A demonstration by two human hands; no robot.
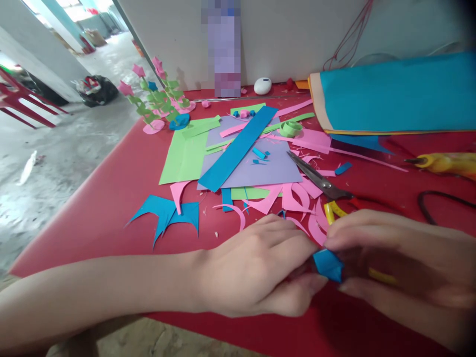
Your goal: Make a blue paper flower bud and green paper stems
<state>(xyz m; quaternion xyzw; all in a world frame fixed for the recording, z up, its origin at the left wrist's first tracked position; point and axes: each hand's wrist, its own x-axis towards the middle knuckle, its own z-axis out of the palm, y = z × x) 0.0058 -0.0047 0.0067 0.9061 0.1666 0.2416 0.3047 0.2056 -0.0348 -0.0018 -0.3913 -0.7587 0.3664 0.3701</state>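
A small folded blue paper piece (327, 264) is pinched between both of my hands near the front edge of the red table (111, 198). My left hand (256, 267) grips its left side with fingers and thumb closed. From the right, my right hand (401, 258) closes thumb and fingers on it; a yellow strip shows under that hand. Scissors with yellow-and-red handles (320, 181) lie just behind my hands.
Sheets of green (184, 156) and lilac paper (267, 166), a long blue strip (238, 148) and pink and blue offcuts litter the table. Paper flowers (159, 94) stand at the back left. Coloured sheets (394, 94), a yellow glue gun (446, 163) and a black cord lie at right.
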